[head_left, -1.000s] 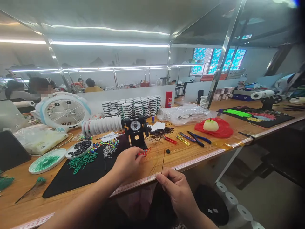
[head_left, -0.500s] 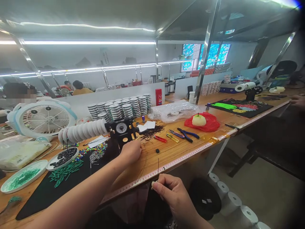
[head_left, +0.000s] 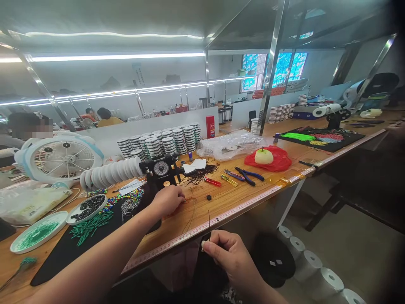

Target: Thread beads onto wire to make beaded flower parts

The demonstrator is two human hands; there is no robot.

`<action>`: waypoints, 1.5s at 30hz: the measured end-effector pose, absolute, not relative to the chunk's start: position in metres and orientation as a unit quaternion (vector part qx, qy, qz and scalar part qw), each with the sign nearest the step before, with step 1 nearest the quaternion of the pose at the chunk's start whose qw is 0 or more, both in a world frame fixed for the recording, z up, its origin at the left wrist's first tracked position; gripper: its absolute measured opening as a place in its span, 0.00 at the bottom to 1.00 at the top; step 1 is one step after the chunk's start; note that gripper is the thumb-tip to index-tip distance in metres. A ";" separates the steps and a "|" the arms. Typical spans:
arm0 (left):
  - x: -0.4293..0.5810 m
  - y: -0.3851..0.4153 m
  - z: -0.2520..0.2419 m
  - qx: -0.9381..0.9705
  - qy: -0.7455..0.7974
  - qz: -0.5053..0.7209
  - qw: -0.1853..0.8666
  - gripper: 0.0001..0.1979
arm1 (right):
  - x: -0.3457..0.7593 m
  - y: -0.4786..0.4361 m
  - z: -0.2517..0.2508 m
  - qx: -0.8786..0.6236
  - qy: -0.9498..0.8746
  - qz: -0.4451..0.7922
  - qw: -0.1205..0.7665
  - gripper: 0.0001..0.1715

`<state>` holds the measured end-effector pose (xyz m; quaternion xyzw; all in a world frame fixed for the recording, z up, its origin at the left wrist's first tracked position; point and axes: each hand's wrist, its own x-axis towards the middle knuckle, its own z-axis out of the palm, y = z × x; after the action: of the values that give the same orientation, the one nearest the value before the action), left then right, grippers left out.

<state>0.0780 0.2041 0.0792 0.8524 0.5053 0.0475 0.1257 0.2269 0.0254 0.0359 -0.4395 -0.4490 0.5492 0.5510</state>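
Note:
My left hand (head_left: 167, 199) rests on the wooden table (head_left: 228, 202) just in front of the black dial machine (head_left: 161, 171), its fingers curled in a pinch on something I cannot make out. My right hand (head_left: 225, 252) is off the table's front edge, below the tape measure (head_left: 202, 228), pinching a thin dark wire (head_left: 209, 220) that stands upward from the fingers. Faint wire loops lie on the wood between the two hands.
A black mat (head_left: 72, 245) with green tube beads (head_left: 90, 223), bead plates (head_left: 87, 208), a fan (head_left: 58, 158) and stacked spools (head_left: 161, 143) fill the left and back. Pliers (head_left: 248, 175), a red bag with fruit (head_left: 267, 159) lie right. White rolls (head_left: 311, 270) stand on the floor. A person sits far left.
My left hand drew back slightly toward me from the machine's base. My right hand dropped lower off the table edge with the wire. The view shifted a little.

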 end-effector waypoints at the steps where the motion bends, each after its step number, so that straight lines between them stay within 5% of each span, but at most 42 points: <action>1: 0.079 0.203 0.079 0.852 0.508 0.049 0.115 0.09 | 0.227 0.025 0.036 -0.439 -0.448 0.551 0.551 0.19; 29: 0.080 0.202 0.082 0.838 0.527 0.058 0.129 0.11 | 0.224 0.026 0.026 -0.468 -0.487 0.517 0.526 0.22; 35: 0.040 0.181 0.095 0.819 0.538 0.067 0.187 0.12 | 0.220 0.027 0.024 -0.469 -0.495 0.525 0.511 0.23; 45: -0.038 0.149 0.078 0.780 0.599 0.144 0.108 0.11 | 0.200 0.031 0.034 -0.450 -0.531 0.543 0.469 0.24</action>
<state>-0.0377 0.1485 0.0776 0.7804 0.5988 0.1445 0.1075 0.1995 0.0310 0.0338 -0.4501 -0.5310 0.5435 0.4692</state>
